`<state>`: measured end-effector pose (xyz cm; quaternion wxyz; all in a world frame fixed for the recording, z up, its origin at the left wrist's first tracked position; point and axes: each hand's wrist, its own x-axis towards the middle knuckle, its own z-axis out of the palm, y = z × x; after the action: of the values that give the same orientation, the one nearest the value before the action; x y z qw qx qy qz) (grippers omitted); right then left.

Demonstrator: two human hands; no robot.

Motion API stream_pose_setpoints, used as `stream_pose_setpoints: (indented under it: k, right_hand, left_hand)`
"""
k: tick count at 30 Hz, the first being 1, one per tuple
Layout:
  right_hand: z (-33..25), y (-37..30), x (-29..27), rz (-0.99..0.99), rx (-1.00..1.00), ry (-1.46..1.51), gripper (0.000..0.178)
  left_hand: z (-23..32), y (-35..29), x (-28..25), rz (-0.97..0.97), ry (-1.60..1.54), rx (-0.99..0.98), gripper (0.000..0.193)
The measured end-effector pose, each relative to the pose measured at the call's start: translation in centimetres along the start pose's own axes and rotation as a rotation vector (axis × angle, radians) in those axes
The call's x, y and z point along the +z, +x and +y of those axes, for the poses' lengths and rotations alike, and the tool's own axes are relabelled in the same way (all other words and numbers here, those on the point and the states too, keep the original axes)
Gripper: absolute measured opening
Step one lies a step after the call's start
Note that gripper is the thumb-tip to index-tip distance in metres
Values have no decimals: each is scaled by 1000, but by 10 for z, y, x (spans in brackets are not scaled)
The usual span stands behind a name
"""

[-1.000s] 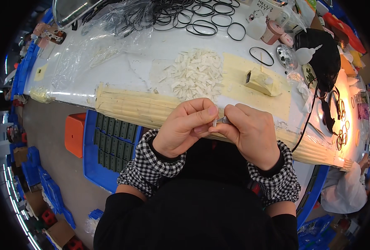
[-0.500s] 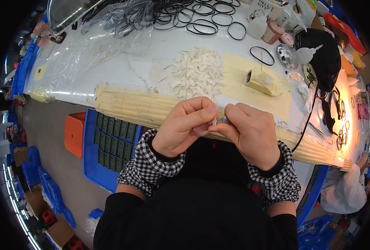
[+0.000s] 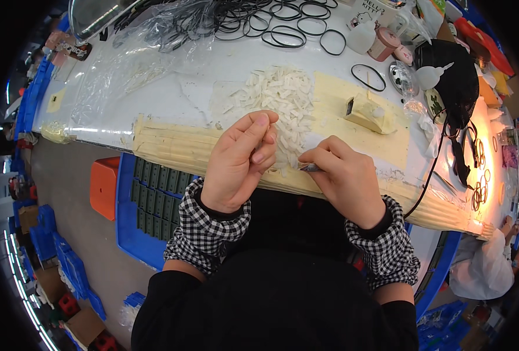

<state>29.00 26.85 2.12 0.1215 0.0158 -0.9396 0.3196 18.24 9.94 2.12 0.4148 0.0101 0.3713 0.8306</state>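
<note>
Left hand (image 3: 236, 167): fingers curled, pinching one small white piece (barely visible) beside the white pile (image 3: 283, 102); right hand (image 3: 341, 178): fingers closed on metal tweezers (image 3: 310, 168); desk (image 3: 172, 88) edge.

L hand (image 3: 236, 167) & R hand (image 3: 341, 178), holding small metal tool (image 3: 310, 168), near white pieces pile (image 3: 283, 102).

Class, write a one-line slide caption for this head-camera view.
Left hand and right hand, which pinches a small metal tool, work beside a pile of small white pieces on the workbench.
</note>
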Motion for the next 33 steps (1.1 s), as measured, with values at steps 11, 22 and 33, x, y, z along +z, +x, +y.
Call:
stream_pose_setpoints:
  k: [11,22,33]
  right_hand:
    - [11,7,1,70,76,119,13]
    - [-19,13,-8,295,7,424,20]
    - [-24,11,-18,280,-71,316,25]
  left_hand:
    - [-9,0,6,24,157,36,25]
    - [-23,-3,18,-58,42,22,18]
    - [-18,1,9,-148,-38,-144,19]
